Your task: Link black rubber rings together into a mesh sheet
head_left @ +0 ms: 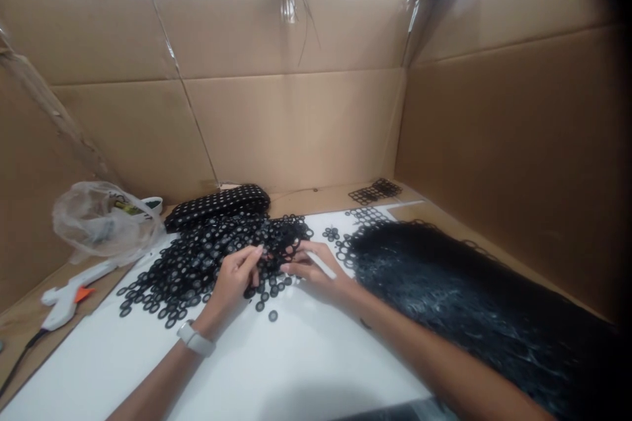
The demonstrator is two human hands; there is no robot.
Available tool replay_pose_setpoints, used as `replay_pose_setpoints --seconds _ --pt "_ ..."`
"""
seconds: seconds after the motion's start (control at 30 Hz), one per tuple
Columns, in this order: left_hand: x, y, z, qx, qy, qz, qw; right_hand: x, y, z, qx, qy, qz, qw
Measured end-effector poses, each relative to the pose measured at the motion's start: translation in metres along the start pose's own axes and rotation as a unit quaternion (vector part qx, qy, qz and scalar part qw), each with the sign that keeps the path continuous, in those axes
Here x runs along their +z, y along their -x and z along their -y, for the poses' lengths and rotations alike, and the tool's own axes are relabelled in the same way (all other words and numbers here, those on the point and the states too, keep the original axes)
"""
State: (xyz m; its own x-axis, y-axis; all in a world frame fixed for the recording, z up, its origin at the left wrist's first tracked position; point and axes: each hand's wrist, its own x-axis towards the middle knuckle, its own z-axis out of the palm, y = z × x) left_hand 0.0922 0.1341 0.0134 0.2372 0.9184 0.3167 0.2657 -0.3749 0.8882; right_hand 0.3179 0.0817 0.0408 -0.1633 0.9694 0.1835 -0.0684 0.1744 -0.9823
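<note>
My left hand (pixel 237 271), with a pale watch on its wrist, is closed in a pinch at the front edge of a heap of black rings (pixel 197 270). What lies between its fingertips is too small to make out. Facing it, my right hand (pixel 318 273) is closed around a slim white stick (pixel 322 264) that slants back across the hand. Black rings joined in a small cluster (pixel 292 237) show just beyond its fingertips; whether the fingers touch them is unclear. One loose ring (pixel 273 316) lies on the white board (pixel 257 362), nearer to me.
A large black mesh of rings (pixel 444 296) covers the right side. Behind the heap lies a dotted black pouch (pixel 220 202). At left are a clear plastic bag (pixel 99 223) and a white glue gun (pixel 69 299) with a cord. Cardboard walls (pixel 296 112) enclose the workspace.
</note>
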Motion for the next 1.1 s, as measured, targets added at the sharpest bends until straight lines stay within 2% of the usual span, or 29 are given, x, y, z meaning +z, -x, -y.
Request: replay_pose_setpoints --seconds 0.17,0.23,0.33,0.47,0.6,0.7,0.87,1.1 --pt "-0.016 -0.01 0.01 0.019 -0.025 -0.139 0.99 -0.001 0.0 0.002 -0.031 -0.011 0.011 0.999" --pt "-0.024 -0.013 0.011 0.043 -0.05 -0.162 0.985 -0.002 0.0 0.001 -0.034 -0.018 0.002 0.999" --pt "-0.025 -0.011 0.006 0.091 -0.086 -0.139 0.982 -0.003 -0.003 -0.004 -0.021 -0.051 -0.023 0.998" --pt "-0.003 0.0 -0.005 0.16 -0.112 -0.077 0.978 -0.003 -0.007 -0.015 0.01 -0.109 -0.062 0.992" --pt "0.015 0.01 -0.009 0.199 -0.118 -0.013 0.973 -0.006 -0.009 -0.021 0.025 -0.123 -0.054 0.991" --pt "0.017 0.011 -0.006 0.204 -0.118 0.003 0.972 -0.006 -0.008 -0.021 0.033 -0.135 -0.041 0.989" --pt "0.014 0.01 -0.002 0.195 -0.117 0.001 0.974 -0.006 -0.008 -0.021 0.058 -0.142 -0.027 0.988" --pt "0.015 0.013 -0.007 0.159 -0.088 0.001 0.983 -0.007 -0.014 -0.029 0.054 -0.116 -0.041 0.991"
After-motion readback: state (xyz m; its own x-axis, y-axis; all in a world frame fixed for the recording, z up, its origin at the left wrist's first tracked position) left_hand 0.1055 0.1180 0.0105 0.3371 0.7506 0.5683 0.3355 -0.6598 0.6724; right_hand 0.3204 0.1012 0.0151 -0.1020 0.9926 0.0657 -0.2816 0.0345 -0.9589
